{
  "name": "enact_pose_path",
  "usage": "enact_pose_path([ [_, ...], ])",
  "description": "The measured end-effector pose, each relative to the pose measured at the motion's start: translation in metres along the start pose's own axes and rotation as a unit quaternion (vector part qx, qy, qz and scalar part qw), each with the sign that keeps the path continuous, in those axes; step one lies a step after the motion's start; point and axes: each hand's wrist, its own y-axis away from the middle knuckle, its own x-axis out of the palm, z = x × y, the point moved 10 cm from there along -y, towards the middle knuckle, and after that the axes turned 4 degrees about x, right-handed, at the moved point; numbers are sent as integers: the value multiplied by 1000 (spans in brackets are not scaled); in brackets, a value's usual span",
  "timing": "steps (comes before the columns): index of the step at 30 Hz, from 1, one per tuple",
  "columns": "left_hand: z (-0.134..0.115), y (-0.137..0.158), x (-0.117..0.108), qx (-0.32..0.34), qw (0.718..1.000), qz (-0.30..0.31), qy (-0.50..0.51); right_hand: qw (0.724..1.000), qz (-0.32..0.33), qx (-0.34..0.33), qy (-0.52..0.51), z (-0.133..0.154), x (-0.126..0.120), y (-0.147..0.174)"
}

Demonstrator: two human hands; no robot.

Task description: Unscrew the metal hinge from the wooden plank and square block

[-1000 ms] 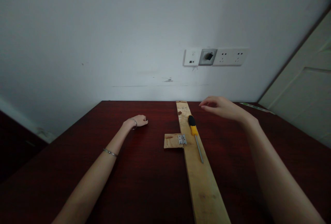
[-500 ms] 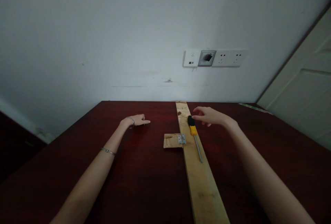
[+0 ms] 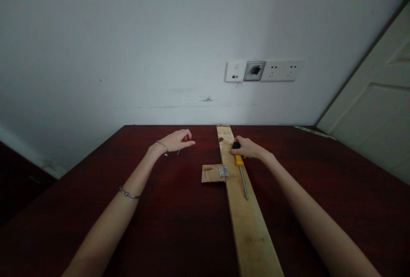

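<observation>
My right hand [image 3: 250, 147] is closed round the black and yellow handle of a screwdriver [image 3: 239, 160]. Its metal shaft lies along a long wooden board [image 3: 253, 230], tip toward me. Left of the board, my left hand [image 3: 177, 141] hovers over the dark red tabletop, fingers loosely curled and thumb held apart; its palm is hidden. Just beneath it shows a small thin metal piece [image 3: 179, 152], too small to name surely. A short wooden piece [image 3: 209, 173] joins the board's left edge through a silver hinge [image 3: 224, 171].
The dark red table [image 3: 173, 225] meets a white wall [image 3: 160, 46] at the back. Sockets [image 3: 278, 71] and a switch plate [image 3: 235, 71] sit on the wall. A pale panelled door [image 3: 378, 110] stands at the right, with a thin printed strip [image 3: 314, 132] near the table's back right corner.
My right hand has moved left and closed on the screwdriver handle. My left hand has risen slightly and shifted right, its pointing finger curling in; the small metal piece now shows beneath it.
</observation>
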Motion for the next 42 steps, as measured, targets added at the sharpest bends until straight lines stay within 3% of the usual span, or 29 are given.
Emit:
enact_pose_path([
  [3,-30,-2,10,44,998,20,27,999,-20,-26,-21,11,-22,10],
  [7,-57,-4,37,78,994,62,49,990,-96,-90,-45,36,-72,35],
  [10,-71,-5,66,89,989,109,45,955,-219,-182,-85,63,-117,70],
  [14,-87,-4,102,91,981,164,41,931,-257,-223,-132,87,-136,106],
  [20,-107,-3,115,130,979,151,41,897,-284,-324,-102,129,-129,138],
  [29,-111,-4,114,152,979,132,-1,916,-223,-323,-78,143,-101,130],
  [42,-100,-7,123,136,980,142,27,914,-220,-338,-41,149,-86,126],
])
